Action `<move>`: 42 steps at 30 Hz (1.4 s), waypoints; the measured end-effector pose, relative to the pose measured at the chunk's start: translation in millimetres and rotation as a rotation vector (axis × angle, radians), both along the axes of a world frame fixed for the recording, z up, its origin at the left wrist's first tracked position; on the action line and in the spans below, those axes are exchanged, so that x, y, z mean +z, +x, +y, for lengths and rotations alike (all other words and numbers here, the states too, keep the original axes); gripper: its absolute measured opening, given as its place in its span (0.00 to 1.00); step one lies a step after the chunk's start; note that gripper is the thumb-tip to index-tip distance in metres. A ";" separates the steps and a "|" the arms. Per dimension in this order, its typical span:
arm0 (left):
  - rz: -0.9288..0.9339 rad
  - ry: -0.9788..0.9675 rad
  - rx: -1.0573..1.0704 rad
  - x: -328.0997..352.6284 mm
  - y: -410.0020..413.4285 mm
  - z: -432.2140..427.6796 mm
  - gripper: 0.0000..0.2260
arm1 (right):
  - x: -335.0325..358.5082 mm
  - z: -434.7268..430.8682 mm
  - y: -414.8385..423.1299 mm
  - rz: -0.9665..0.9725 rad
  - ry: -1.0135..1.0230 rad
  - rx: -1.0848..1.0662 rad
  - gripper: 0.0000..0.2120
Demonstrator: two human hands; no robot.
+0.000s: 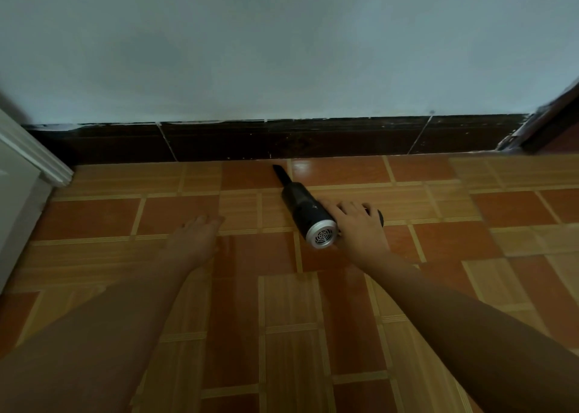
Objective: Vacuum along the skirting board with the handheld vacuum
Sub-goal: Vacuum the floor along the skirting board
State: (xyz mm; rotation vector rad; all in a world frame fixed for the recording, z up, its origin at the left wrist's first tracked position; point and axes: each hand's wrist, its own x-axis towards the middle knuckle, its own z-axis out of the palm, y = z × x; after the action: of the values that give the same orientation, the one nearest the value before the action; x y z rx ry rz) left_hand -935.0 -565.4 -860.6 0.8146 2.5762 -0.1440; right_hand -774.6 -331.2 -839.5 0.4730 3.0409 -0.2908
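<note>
One handheld vacuum (305,209) is clasped by the curled right hand (360,227), its long axis aimed eleven o'clock at the skirting board (282,140).

Before the skirting board (282,140) lies the vacuum (308,212) (nozzle (280,175) nearest).

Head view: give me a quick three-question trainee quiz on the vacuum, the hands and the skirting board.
1. True or false: the left hand grips the handheld vacuum.
2. The vacuum's nozzle points toward: A) the skirting board; B) the left hand; C) back at the person.
3. Fill in: the left hand rests open on the ____.

Key: 1 false, the right hand holds it; 2 A; 3 floor.
</note>
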 end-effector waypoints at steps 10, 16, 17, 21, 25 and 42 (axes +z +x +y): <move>0.018 -0.002 -0.003 -2.8 1.5 0.8 0.30 | 0.9 5.4 2.9 -0.001 -0.011 -0.055 0.30; 0.019 -0.014 0.028 2.8 0.8 -10.8 0.27 | -0.4 -8.6 -11.8 -0.001 -0.020 -0.018 0.30; 0.013 -0.017 0.035 2.7 -0.1 -13.9 0.27 | -0.9 -11.4 -15.0 0.003 -0.026 -0.016 0.30; -0.046 0.000 0.073 -0.9 -4.8 -29.4 0.27 | -4.7 -23.9 -28.8 0.000 -0.035 0.007 0.30; -0.130 0.041 0.125 -4.5 -11.9 -46.9 0.29 | -7.2 -39.0 -42.7 0.027 -0.044 0.038 0.29; 0.191 0.201 -0.047 3.9 -20.9 -52.4 0.19 | -6.1 -73.2 -85.4 0.016 0.009 0.150 0.32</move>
State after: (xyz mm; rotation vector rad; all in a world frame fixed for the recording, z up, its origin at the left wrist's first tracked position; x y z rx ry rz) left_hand -955.8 -617.8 -856.7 0.9771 2.7848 0.0256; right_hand -860.0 -404.4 -845.5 0.2423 3.0728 -0.2745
